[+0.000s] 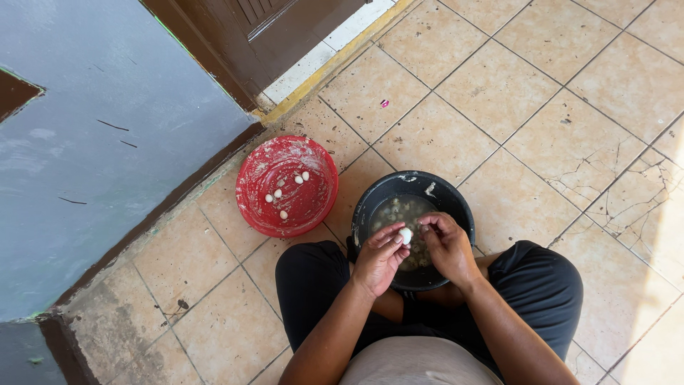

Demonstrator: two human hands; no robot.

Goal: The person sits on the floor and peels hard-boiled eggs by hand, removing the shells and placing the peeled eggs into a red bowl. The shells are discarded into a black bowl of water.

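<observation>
Pinching a small white egg (405,234) between fingertips, the left hand (380,257) grips it over the black bucket (456,203); the right hand (449,246), fingers curled, touches it beside the red basin (253,178).

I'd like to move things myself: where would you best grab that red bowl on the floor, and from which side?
Grip the red bowl by its rim, probably at the edge nearest the person, coming down from above with fingers pinching the wall. It sits upright and open, the wall stands close on its far side, and the small white eggs lie in the middle, away from the rim.
</observation>
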